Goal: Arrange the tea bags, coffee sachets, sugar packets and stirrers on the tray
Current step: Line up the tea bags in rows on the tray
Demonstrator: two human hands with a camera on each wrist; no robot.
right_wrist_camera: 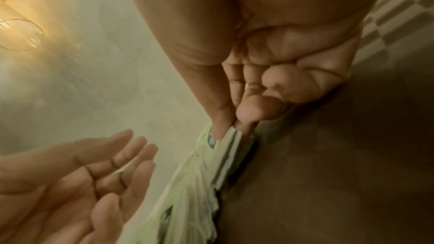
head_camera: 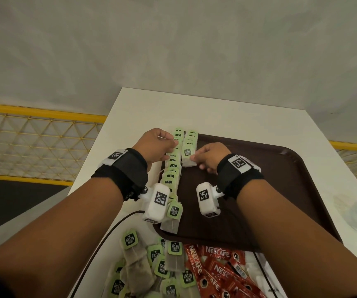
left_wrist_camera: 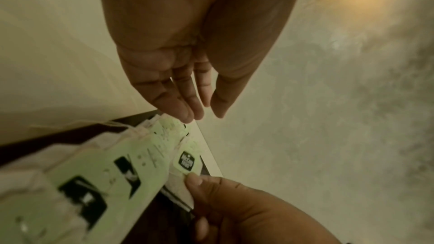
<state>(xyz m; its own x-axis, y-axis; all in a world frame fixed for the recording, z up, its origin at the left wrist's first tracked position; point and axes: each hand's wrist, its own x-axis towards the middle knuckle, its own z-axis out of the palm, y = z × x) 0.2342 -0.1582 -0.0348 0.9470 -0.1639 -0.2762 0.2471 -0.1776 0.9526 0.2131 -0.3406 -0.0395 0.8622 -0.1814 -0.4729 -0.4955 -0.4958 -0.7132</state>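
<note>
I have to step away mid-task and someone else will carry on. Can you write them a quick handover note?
Left hand: open, fingers at the long tea bag row on the tray's left edge.
Right hand: pinching the front tea bag of the short second row.
Done: two tea bag rows begun.
Left: loose tea bags and coffee sachets lie on the table near you; sugar and stirrers not clearly visible.
</note>
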